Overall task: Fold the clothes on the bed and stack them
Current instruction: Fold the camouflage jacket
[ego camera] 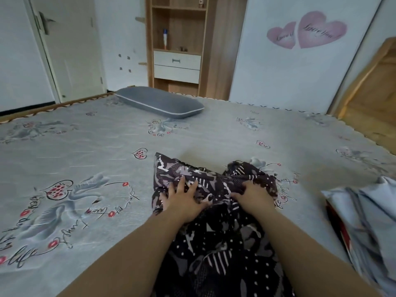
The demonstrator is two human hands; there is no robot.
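Fingers [182, 186] of the left hand [184, 202] lie spread and flat, pressing on a dark patterned garment [216, 239], while the right hand [252, 195] curls its fingers into the cloth and grips a bunched fold. Both bare forearms reach in from the near edge. The garment is thin, soft fabric printed black, grey and white with dots, stripes and jagged patches; it runs from the near edge of the bed out under both hands and ends in 2 rumpled peaks just beyond them. To the right, near but apart, lies a heap of pale blue clothes [364, 213] in loose folds, with a red edge showing under its left side. All rest on a grey bedsheet [85, 168] printed with swans, hearts and script. Farther off, a flat grey pillow [158, 101] with light piping sits at the bed's far edge. Beyond stands a wooden shelf unit [177, 39] with 2 white drawers, holding a bottle and small objects too blurred to name, beside a white wardrobe door [289, 67] bearing 2 pink heart stickers.
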